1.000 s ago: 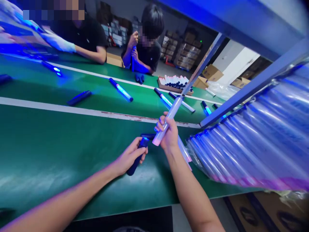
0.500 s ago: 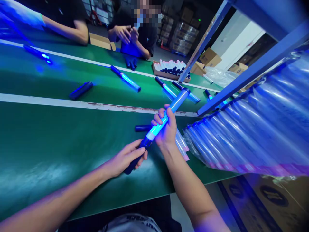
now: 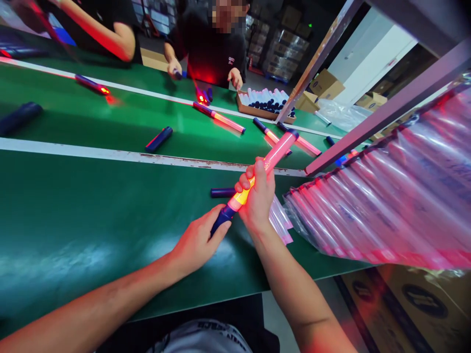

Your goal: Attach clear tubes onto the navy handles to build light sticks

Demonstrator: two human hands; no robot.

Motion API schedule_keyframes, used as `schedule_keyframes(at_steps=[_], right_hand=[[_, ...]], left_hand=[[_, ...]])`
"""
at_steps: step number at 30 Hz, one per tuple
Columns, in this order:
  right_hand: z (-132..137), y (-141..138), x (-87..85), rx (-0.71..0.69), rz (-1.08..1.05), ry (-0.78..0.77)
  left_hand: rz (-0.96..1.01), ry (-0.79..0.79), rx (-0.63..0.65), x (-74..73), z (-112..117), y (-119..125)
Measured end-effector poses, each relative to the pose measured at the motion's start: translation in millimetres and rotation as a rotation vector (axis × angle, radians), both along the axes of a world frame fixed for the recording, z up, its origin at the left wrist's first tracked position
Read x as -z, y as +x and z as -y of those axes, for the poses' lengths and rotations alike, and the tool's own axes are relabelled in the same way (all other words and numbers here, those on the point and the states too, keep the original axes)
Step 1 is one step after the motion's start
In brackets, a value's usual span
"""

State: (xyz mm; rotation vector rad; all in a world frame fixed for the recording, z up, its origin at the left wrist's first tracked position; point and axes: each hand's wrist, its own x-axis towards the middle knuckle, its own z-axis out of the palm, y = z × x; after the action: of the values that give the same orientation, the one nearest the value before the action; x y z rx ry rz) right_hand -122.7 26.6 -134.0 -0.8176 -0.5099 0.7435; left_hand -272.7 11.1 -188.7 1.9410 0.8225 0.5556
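Note:
I hold one light wand point(image 3: 274, 154) with both hands over the green belt point(image 3: 91, 206). My left hand point(image 3: 196, 241) is wrapped round its dark blue handle at the lower end. Around the translucent tube, which glows red and orange, my right hand point(image 3: 257, 196) is closed. The wand tilts up and to the right, and its dark end cap is near the metal post. A loose dark blue handle point(image 3: 222, 192) lies on the belt just behind my hands.
Several lit wands point(image 3: 223, 120) and dark handles point(image 3: 159, 138) lie on the far belt. A stack of bagged clear tubes point(image 3: 386, 206) fills the right. Two other people work across the belt beside a cardboard tray of parts point(image 3: 263, 102). A slanted metal frame point(image 3: 382, 115) crosses overhead.
The tube met the handle and the two became one wand in my hands. Its glow and all the other wands' light turned from blue to red. The loose handles on the far belt shifted right.

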Motion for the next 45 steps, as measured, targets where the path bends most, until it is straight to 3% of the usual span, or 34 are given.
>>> schedule_keyframes(at_steps=[8,15,18,21,24,27,29,32,34,40,45], right_hand=[[-3.1,-6.4,2.2,0.180,0.094,-0.085],[-6.4,-15.4,5.2,0.231,0.121,-0.127],[-4.7,-18.8,2.9,0.212,0.102,-0.081],[0.7,-13.6,-16.5,0.078,0.147,0.001],[8.6,-1.7,-52.5,-0.017,0.287,0.122],[16.3,2.6,-84.7,-0.038,0.376,0.237],[19.5,-2.7,-94.7,-0.072,0.407,0.272],[22.2,-16.9,-94.9,-0.068,0.437,0.301],[24.0,-26.3,-91.7,-0.047,0.454,0.314],[27.0,-48.6,-86.6,-0.059,0.544,0.303],[22.5,-56.4,-80.3,-0.062,0.651,0.253]], left_hand=[[-0.180,0.200,-0.053,2.4,0.9,5.3],[-0.263,0.311,-0.084,4.1,-0.2,7.4],[-0.203,0.302,-0.097,6.5,-3.0,5.8],[-0.085,0.199,-0.059,7.6,-6.3,-1.1],[0.012,0.099,0.039,2.1,-8.6,-8.8],[0.170,0.121,0.141,-16.2,-10.2,-7.8],[0.285,0.159,0.206,-32.8,-11.7,-1.5],[0.335,0.260,0.226,-50.6,-14.6,8.7],[0.329,0.370,0.180,-52.6,-15.8,11.0],[0.430,0.576,0.118,-35.4,-16.8,-0.9],[0.472,0.574,0.071,-23.9,-19.0,-9.2]])
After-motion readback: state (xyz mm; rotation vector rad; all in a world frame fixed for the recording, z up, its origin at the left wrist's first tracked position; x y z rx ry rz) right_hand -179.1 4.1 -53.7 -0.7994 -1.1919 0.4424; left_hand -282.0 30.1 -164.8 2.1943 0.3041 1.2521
